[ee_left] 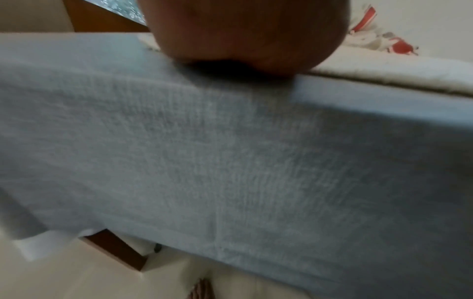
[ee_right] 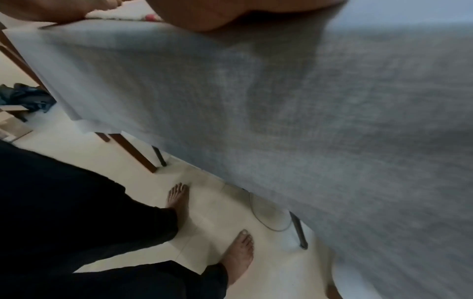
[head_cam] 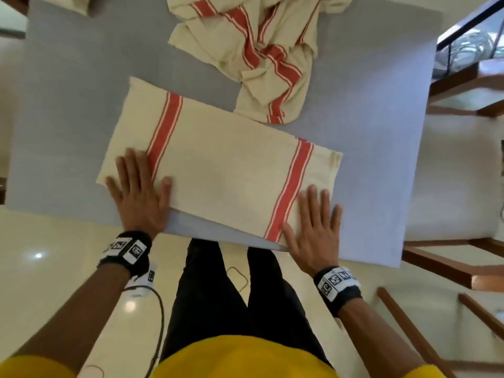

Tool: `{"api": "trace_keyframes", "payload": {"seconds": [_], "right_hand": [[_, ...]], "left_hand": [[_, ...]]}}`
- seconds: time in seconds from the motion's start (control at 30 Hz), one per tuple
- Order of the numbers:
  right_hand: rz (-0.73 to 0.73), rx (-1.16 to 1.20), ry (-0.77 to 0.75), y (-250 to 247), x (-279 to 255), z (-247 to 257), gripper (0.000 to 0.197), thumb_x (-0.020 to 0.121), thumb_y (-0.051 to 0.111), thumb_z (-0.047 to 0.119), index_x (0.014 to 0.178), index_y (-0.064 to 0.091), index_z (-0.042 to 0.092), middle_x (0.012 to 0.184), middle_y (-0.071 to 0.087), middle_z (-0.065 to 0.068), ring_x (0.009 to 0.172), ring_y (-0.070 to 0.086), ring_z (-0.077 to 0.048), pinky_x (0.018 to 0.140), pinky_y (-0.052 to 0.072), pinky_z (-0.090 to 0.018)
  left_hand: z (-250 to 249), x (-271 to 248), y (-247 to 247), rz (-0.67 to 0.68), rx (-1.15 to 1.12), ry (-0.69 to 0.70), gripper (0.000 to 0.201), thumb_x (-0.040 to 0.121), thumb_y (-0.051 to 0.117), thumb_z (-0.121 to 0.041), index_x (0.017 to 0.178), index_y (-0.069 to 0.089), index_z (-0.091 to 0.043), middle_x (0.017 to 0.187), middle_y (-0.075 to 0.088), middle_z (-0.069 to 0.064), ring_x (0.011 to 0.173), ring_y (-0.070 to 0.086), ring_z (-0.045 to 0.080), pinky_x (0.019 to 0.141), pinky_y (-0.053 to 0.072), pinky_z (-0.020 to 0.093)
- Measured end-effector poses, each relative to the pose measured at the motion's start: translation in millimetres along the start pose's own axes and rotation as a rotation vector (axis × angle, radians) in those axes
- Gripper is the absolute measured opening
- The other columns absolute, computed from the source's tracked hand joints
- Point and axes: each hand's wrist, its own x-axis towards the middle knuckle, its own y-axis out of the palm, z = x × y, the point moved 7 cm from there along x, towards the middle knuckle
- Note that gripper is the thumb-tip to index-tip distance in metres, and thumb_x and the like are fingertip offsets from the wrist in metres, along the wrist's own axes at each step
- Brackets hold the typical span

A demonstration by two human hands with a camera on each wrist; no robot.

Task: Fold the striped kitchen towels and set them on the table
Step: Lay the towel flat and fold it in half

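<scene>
Both hands lie flat with fingers straight on a cream rectangular cotton towel with two red stripes [head_cam: 226,165], which is spread smooth at the near edge of the table covered in a grey-blue woven cloth [head_cam: 81,77]. Neither hand grasps anything: the left hand [head_cam: 139,192] presses the towel's near left corner, its fingers spread just beside one red stripe, and the right hand [head_cam: 313,225] presses the near right corner, beside the other stripe. That towel sits slantwise, its right end closer to the near edge than its left.

Towards the far edge, a crumpled heap of cream red-striped towels [head_cam: 253,50] lies unfolded, its lowest corner just touching or nearly touching the flat towel's far side.

Seen from the left wrist, the heel of the left hand [ee_left: 243,34] rests on the table edge, with the grey-blue cloth [ee_left: 230,161] hanging below it.
</scene>
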Motion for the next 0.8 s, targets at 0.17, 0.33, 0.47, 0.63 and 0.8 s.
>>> {"api": "trace_keyframes", "payload": {"seconds": [0.17,0.33,0.47,0.63,0.8], "right_hand": [[0.013,0.198,0.027,-26.1,-6.1,-53.8,0.076,0.104,0.044,0.049,0.164,0.018,0.010,0.173,0.012,-0.009,0.160,0.013,-0.028,0.127,0.020,-0.055],[-0.097,0.556,0.314,-82.7,34.4,-71.8,0.057,0.102,0.061,0.039,0.150,0.045,0.013,0.128,0.059,-0.002,0.113,0.056,-0.018,0.100,0.044,-0.034],[-0.040,0.790,0.560,-78.1,67.9,-81.6,0.047,0.086,0.067,0.055,0.116,0.071,0.018,0.109,0.074,-0.002,0.101,0.071,-0.024,0.097,0.057,-0.048],[0.064,0.873,0.630,-64.8,55.1,-77.6,0.048,0.071,0.070,0.061,0.104,0.067,0.026,0.102,0.074,-0.002,0.093,0.074,-0.025,0.088,0.062,-0.052],[0.169,0.845,0.652,-54.4,25.3,-74.4,0.034,0.089,0.073,0.049,0.102,0.066,0.019,0.091,0.076,-0.009,0.080,0.076,-0.026,0.082,0.064,-0.051]], "left_hand": [[-79.2,-43.5,5.1,0.060,-0.078,0.074,0.069,0.103,0.032,-0.056,0.163,0.023,-0.023,0.173,0.008,0.012,0.160,0.005,0.033,0.122,0.005,0.066],[-233.5,-142.8,32.3,0.340,-0.292,0.709,0.050,0.096,0.059,-0.054,0.139,0.054,-0.028,0.147,0.050,0.008,0.135,0.044,0.030,0.111,0.041,0.051],[-283.1,-159.7,46.2,0.390,-0.136,0.793,0.069,0.071,0.083,-0.023,0.132,0.053,-0.027,0.133,0.045,0.005,0.117,0.046,0.029,0.090,0.047,0.043],[-287.2,-158.7,38.1,0.364,-0.132,0.755,0.068,0.050,0.078,-0.001,0.113,0.059,-0.019,0.115,0.049,0.006,0.101,0.042,0.026,0.076,0.047,0.038],[-274.9,-155.0,42.7,0.365,-0.281,0.682,0.039,0.072,0.083,-0.004,0.098,0.057,-0.018,0.103,0.048,0.002,0.088,0.046,0.021,0.070,0.050,0.037]]}}
